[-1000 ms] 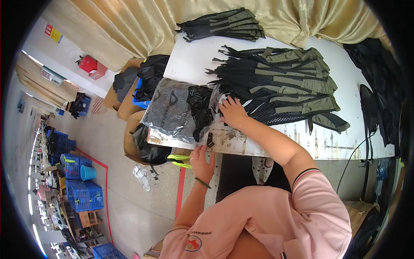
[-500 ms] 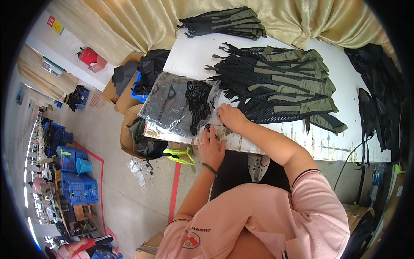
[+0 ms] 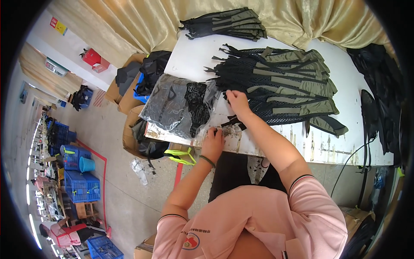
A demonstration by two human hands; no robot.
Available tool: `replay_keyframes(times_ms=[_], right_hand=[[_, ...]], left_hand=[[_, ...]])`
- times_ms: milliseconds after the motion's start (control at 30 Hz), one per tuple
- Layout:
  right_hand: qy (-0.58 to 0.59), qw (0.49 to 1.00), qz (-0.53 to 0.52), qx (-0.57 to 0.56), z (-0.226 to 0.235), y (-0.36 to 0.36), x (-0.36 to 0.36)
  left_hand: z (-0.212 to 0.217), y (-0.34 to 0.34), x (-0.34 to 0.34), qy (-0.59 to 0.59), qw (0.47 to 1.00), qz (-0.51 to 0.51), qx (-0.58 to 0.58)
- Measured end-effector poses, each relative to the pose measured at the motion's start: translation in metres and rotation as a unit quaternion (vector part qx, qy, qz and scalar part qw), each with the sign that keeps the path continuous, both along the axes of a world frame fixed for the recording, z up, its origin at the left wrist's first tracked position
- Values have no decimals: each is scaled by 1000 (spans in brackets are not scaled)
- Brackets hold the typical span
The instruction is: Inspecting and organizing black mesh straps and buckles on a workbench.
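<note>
Forearms of the person reach up from the lower part of the frame, both bent at the elbow. Right arm slants from the right of the frame toward upper left, and the right hand stands near the centre, back of the hand upward, the fingers bent and drawn together. Fingertips point to upper left, at the black ends of the strap pile; I cannot tell if they pinch one of them.

Left arm rises from lower centre, with a dark band around the wrist. The left hand is at the front edge of the white table, lower than the right one, its fingers curled and close to each other. Something small and dark is at these fingertips, but the grip is not clear.

Between the two hands, short black straps lie on the table. Clear plastic bag with black buckles lies left of the hands. The strap pile, of black mesh and olive cloth, fills right of centre in the upper half.
</note>
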State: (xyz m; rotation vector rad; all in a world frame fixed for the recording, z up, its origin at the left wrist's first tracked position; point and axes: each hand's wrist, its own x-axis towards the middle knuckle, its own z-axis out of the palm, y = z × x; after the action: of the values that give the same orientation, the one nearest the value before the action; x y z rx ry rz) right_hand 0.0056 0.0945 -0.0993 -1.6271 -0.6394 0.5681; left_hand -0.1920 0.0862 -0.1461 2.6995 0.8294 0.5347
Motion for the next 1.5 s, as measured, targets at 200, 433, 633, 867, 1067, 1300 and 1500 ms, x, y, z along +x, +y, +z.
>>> replay_keyframes(times_ms=[200, 433, 633, 867, 1067, 1300, 1500], right_hand=[[-222, 952, -11, 212, 76, 26, -21], [-473, 845, 232, -93, 81, 80, -52], [-483, 825, 258, -141, 60, 65, -29], [-573, 787, 194, -123, 40, 8, -22], [-562, 804, 134, -140, 19, -22, -24], [-415, 864, 147, -245, 0, -25, -25], [-374, 880, 167, -238, 2, -28, -25]], left_hand=[[10, 22, -3, 44, 996, -79, 25], [53, 20, -2, 15, 982, -183, -41], [100, 61, -12, -182, 977, -115, -5], [98, 113, 13, -138, 986, -31, 88], [84, 73, 6, 58, 998, -17, 8], [63, 63, 3, 199, 978, 28, -55], [55, 61, 9, 229, 972, 37, -29]])
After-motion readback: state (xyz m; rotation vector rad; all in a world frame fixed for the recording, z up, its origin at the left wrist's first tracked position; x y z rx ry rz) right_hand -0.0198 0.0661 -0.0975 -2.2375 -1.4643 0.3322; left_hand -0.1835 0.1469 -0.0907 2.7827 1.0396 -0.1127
